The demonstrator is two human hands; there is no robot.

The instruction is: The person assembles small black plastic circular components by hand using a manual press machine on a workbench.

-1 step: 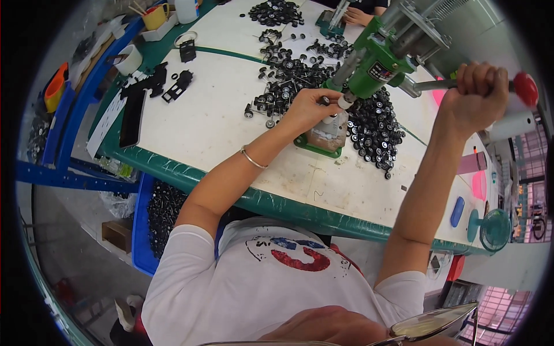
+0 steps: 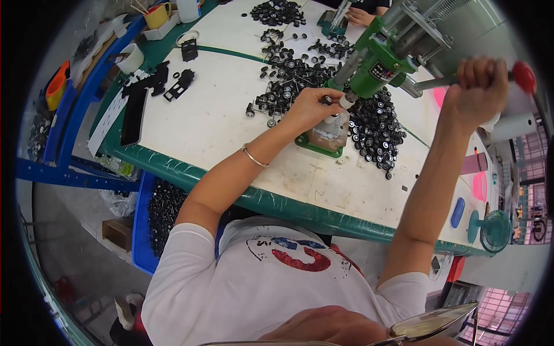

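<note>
A green hand-lever press (image 2: pixel 374 72) stands on the white table. My right hand (image 2: pixel 478 95) is wrapped around its metal lever (image 2: pixel 435 83), just short of the red knob (image 2: pixel 524 78). At the press's tip, my left hand (image 2: pixel 314 106) pinches a small black wheel (image 2: pixel 326 100) beside the white round end (image 2: pixel 347 101) of the ram. My fingers partly hide the wheel, and I cannot tell whether an axle is on it. Below lies the press's green base (image 2: pixel 320 150). Loose wheels with axles (image 2: pixel 283 95) are heaped behind my left hand, and black wheels (image 2: pixel 378 130) right of the press.
Black plastic chassis parts (image 2: pixel 180 85) and a dark phone (image 2: pixel 134 117) lie at the left. A blue bin (image 2: pixel 140 230) of small parts stands below the table edge. Another person's hand (image 2: pixel 359 17) is beside a second press (image 2: pixel 333 23). A green fan (image 2: pixel 495 230) sits at right.
The lever's red knob and my right hand have risen slightly. My left hand stays at the press's tip with the wheel.
</note>
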